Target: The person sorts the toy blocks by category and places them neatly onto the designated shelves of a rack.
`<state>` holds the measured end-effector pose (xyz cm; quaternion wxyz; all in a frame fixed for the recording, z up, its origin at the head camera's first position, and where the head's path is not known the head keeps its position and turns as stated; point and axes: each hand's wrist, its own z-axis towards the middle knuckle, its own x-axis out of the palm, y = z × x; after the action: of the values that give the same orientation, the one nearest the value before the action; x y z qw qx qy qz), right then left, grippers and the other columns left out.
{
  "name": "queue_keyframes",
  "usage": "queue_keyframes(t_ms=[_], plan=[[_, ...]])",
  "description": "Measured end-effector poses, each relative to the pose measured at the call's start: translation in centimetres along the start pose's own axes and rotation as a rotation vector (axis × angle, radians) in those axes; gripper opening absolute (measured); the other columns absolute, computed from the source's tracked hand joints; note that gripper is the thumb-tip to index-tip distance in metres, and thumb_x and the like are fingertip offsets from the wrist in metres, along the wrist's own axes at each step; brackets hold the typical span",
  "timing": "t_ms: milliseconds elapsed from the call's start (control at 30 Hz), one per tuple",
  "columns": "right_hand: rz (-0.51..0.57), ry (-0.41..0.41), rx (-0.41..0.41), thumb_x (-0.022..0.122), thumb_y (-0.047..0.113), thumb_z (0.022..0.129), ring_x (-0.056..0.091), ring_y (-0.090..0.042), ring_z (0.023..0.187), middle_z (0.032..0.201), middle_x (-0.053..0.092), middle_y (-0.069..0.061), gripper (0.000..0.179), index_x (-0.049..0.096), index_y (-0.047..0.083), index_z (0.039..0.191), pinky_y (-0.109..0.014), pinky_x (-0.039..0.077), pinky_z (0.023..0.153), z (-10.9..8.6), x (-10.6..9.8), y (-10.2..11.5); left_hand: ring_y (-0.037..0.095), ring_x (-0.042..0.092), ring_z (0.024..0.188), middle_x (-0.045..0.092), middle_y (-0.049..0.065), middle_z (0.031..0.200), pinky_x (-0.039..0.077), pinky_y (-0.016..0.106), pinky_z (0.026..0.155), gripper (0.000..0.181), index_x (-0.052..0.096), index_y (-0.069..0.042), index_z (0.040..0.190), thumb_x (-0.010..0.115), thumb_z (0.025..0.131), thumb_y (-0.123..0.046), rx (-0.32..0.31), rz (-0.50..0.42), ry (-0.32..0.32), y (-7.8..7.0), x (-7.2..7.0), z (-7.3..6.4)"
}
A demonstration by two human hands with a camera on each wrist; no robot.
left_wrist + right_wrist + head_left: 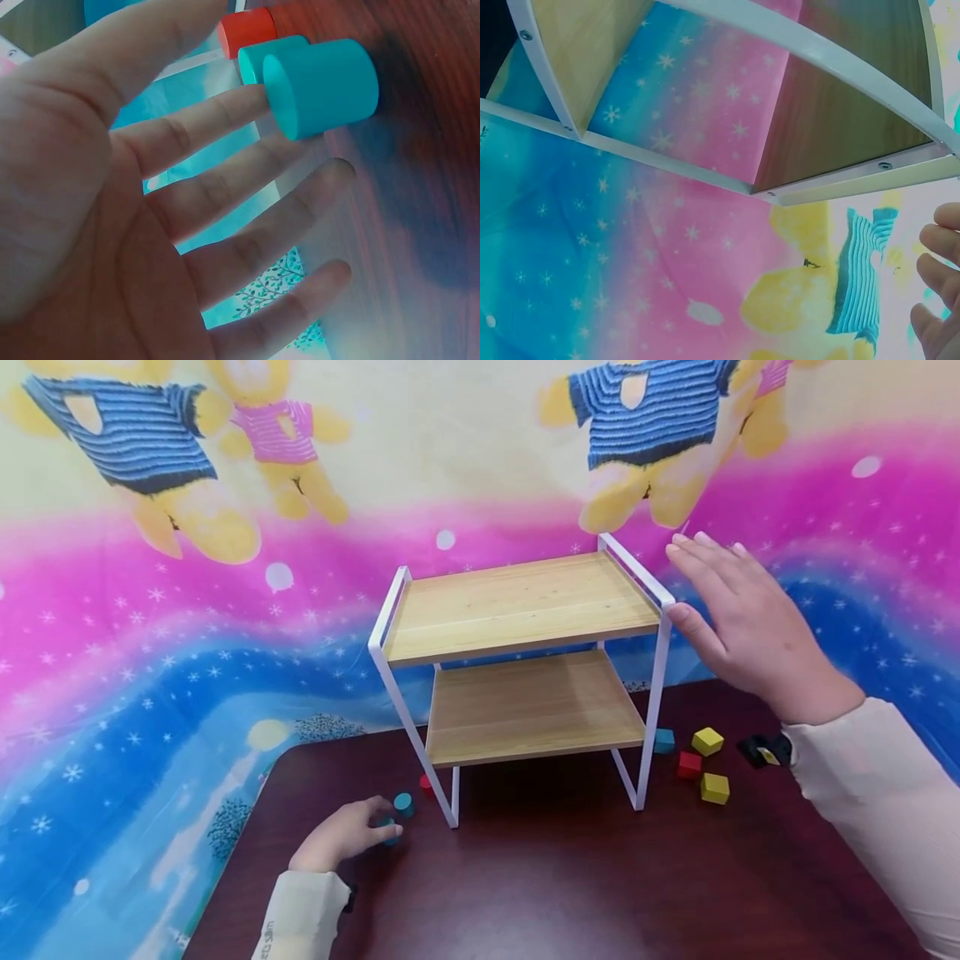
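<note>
My left hand (pixel 341 837) is low over the table at the left, its thumb and fingers spread around a blue-green cylinder block (pixel 326 90). In the left wrist view the fingertips come up close to that block; whether they touch it cannot be told. Just beyond it stands a second blue-green cylinder (pixel 403 805), then a red cylinder (pixel 426 785) partly behind the rack's leg. With fingers extended, my right hand (pixel 757 631) is raised beside the upper right corner of a two-tier wooden rack (pixel 517 606) with a white frame. Only its fingertips (pixel 939 244) show in the right wrist view.
On the dark wooden table (pixel 540 877), right of the rack, lie a blue block (pixel 663 741), a red block (pixel 689 766) and two yellow blocks, one nearer (pixel 715 788) and one farther (pixel 707 742). A printed cloth backdrop (pixel 187 693) hangs close behind the table.
</note>
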<state>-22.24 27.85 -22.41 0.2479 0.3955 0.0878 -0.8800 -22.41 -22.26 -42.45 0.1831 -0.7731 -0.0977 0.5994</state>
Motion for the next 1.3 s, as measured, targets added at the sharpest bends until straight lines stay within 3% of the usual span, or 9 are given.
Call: queue_keyframes(t_ms=[267,733,1067,1300], plan=[[0.011,-0.030,-0.039,0.048,0.046,0.104,0.023,-0.032,0.153,0.163,0.032,-0.015,0.066,0.033,0.013,0.160,-0.048,0.010,0.125,0.4,-0.1,0.4,0.023,0.065,0.092,0.071,0.008,0.107,0.055,0.055,0.091,0.042,0.068,-0.007,0.119,0.083,0.085,-0.024,0.019,-0.019,-0.028,-0.1,0.8,-0.1],[-0.003,0.103,-0.023,0.051,0.042,0.103,0.024,-0.033,0.152,0.164,0.031,-0.014,0.066,0.032,0.013,0.160,-0.049,0.010,0.125,1.1,0.5,1.0,0.023,0.062,0.087,0.070,0.010,0.101,0.056,0.053,0.088,0.031,0.067,-0.003,0.110,0.082,0.083,-0.003,0.018,-0.025,-0.100,0.5,2.3,0.0],[-0.034,0.171,-0.002,0.051,0.042,0.104,0.028,-0.038,0.150,0.161,0.034,-0.018,0.066,0.032,0.011,0.160,-0.052,0.009,0.125,1.7,-0.1,1.5,0.021,0.057,0.080,0.067,0.007,0.091,0.056,0.047,0.081,0.026,0.066,0.000,0.106,0.080,0.085,-0.004,0.012,-0.033,-0.120,0.9,2.7,0.1],[-0.015,0.229,0.062,0.056,0.041,0.102,0.029,-0.040,0.148,0.161,0.035,-0.019,0.068,0.034,0.012,0.159,-0.056,0.013,0.123,2.1,-0.4,2.0,0.021,0.055,0.079,0.066,0.006,0.091,0.056,0.047,0.079,0.025,0.066,-0.001,0.106,0.079,0.085,-0.005,0.029,-0.056,-0.138,1.1,3.0,0.1]])
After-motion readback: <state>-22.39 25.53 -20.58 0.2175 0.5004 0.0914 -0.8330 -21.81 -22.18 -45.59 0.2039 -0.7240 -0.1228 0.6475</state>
